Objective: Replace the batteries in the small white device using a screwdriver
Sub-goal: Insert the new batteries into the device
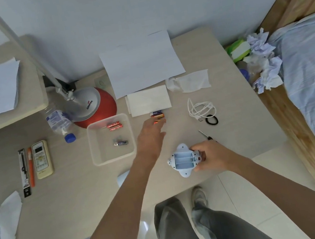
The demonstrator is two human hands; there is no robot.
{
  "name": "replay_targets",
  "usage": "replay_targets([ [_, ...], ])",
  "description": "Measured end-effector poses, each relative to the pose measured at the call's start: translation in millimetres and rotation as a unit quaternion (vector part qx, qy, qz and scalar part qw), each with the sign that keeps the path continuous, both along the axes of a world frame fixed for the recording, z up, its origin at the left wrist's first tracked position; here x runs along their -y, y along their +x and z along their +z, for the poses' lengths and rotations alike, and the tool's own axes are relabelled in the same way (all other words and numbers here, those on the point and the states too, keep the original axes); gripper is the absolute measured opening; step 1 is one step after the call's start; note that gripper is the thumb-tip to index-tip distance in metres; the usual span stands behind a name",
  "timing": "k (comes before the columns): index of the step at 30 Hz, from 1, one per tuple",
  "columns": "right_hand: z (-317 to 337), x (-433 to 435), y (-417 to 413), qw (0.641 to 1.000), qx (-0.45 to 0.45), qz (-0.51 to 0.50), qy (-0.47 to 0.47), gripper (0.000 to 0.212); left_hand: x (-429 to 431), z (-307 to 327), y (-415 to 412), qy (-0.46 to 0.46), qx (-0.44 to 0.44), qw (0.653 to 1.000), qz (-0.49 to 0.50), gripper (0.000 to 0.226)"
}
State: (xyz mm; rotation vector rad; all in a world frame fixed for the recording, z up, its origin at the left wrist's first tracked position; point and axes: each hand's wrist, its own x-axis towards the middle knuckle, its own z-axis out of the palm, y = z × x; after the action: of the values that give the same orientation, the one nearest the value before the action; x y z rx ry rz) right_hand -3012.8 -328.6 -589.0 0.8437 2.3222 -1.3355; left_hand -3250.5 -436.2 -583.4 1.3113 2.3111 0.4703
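Small white device point(183, 160) is sitting near the front edge of the bench point(81, 196), flipped on its back with the battery bay open and all three slots empty. My right hand point(211, 157) is gripping it from the right side, fingers wrapped around its edge, so it's pinned in place on the bench.

My left hand point(150, 136) is stretched out well past the device, up and to the left of it, with the fingers spread loose over a little row of loose batteries point(158, 116) lying just in front of a folded white paper point(149, 100). Fingertips are right at the nearest battery, touching or about to, can't really tell which, and the hand isn't closed on anything.

Left of that hand is a clear plastic tray point(93, 143) with two orange batteries point(114, 125) at the far end and a dark battery point(121, 143) nearer the middle. The screwdriver point(204, 134) lies on the bench just beyond my right hand, mostly tucked behind it. Further back right there's a coiled white cable point(201, 109) and a black hair tie point(211, 120) beside it
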Motion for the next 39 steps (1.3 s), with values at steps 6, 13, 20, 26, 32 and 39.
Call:
replay_targets([
  [6, -1.2, 0.7, 2.8, 1.000, -0.008, -0.014, -0.014, 0.026, -18.4, -19.7, -18.8, -0.011, -0.071, 0.997, -0.017, 0.032],
  [13, -2.5, -0.7, 3.4, 1.000, -0.018, -0.013, -0.022, 0.029, -15.0, -29.9, -21.2, 0.010, -0.067, 0.997, 0.028, 0.025],
  [20, -1.3, -1.5, 3.3, 0.999, -0.019, -0.014, -0.029, 0.031, 8.4, -6.5, -1.3, 0.033, 0.009, 0.998, 0.049, 0.012],
  [26, -0.6, 1.5, 4.5, 0.999, -0.032, -0.016, -0.023, 0.031, 52.7, 35.0, 26.7, 0.064, 0.109, 0.990, 0.055, 0.010],
  [32, -1.9, 1.6, 4.2, 0.999, -0.036, -0.021, -0.021, 0.030, 74.5, 40.6, 56.4, 0.058, 0.109, 0.991, 0.043, 0.010],
  [39, -2.6, 2.7, 4.8, 0.999, -0.035, -0.027, -0.023, 0.031, 55.4, 24.0, 80.8, 0.069, 0.136, 0.987, 0.058, 0.017],
])
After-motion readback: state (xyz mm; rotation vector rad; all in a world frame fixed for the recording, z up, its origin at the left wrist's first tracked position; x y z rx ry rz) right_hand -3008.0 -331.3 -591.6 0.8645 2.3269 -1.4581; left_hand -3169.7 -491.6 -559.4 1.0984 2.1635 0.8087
